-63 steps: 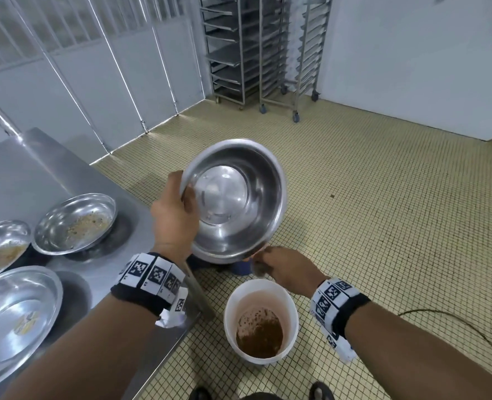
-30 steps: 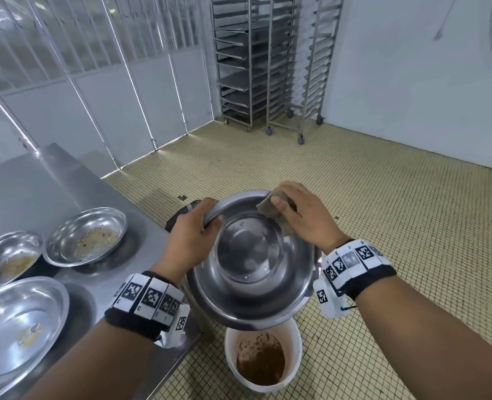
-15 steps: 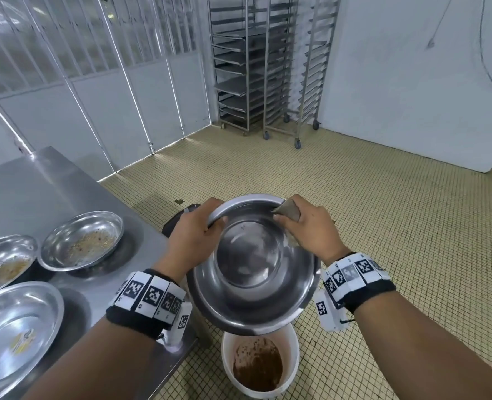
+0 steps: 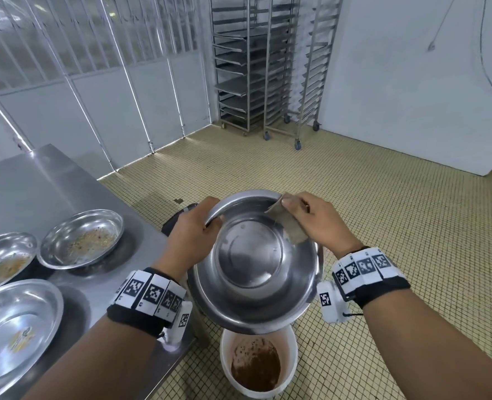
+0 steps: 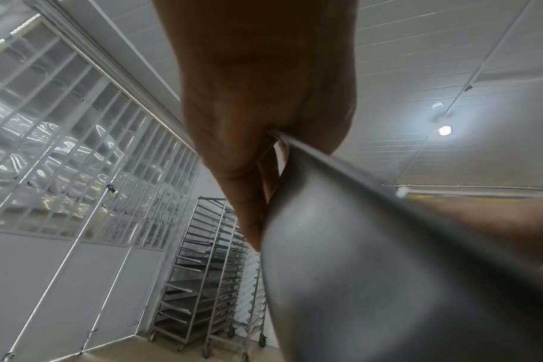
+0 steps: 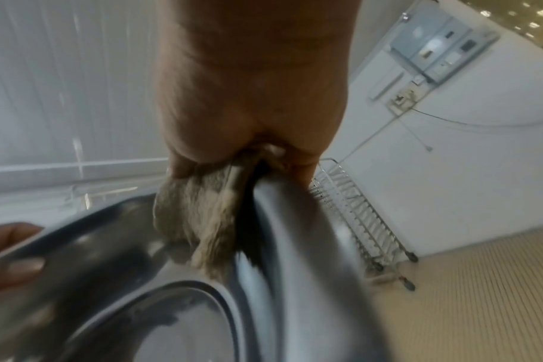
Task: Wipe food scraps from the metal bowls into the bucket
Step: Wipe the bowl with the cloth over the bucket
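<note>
The steel mixing bowl (image 4: 256,264) hangs tilted toward the person directly above the white bucket (image 4: 292,353), which stands on the tiled floor with brown scraps pooled in its bottom. About two seconds ago the bowl faced outward with the right hand low by the bucket; since then it has swung round to open toward the person, and the right hand (image 4: 319,223) has risen to the bowl's far right rim. There its fingers pinch a folded brownish wipe (image 4: 286,223), probably a damp cloth or paper, though the wrist view is too blurred to say which, and press it against the inner wall. The left hand (image 4: 192,241) grips the bowl's far left rim, thumb inside and fingers curled behind. Over the last half second little has shifted, so a wiping stroke seems underway. The inside looks nearly clean, while left of the bucket, on the steel table (image 4: 37,180), two shallow dishes (image 4: 81,239) still carry crumbs.
</note>
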Demonstrator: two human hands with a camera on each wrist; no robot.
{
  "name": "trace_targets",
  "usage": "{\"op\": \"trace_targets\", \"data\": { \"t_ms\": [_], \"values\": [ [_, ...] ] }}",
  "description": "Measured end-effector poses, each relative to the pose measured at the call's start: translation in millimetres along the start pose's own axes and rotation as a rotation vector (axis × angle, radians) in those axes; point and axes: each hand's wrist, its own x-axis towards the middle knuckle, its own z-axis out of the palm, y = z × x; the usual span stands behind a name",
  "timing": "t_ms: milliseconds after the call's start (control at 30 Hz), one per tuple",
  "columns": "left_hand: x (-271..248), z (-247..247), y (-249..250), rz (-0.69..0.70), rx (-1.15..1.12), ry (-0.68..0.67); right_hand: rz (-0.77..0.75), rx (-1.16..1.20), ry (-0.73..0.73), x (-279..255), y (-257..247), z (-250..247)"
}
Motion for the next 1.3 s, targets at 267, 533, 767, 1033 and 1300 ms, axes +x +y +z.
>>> {"op": "trace_targets", "data": {
  "t_ms": [267,533,767,1033,1300],
  "values": [
    [1,1,12,0.013,-0.01,0.002,-0.083,-0.228,0.155,3,-2,7],
    [1,-4,8,-0.023,-0.083,0.096,0.067,0.092,0.135,-4,4,14],
    [1,-3,11,-0.024,-0.044,0.005,0.015,-0.126,0.14,4,-4,11],
    [1,-9,5,-0.053,-0.093,0.165,0.142,0.137,0.188,-8,-4,18],
    [-5,-1,12,-0.058,-0.155,0.131,0.025,-0.083,0.148,13,-10,5]
  ]
}}
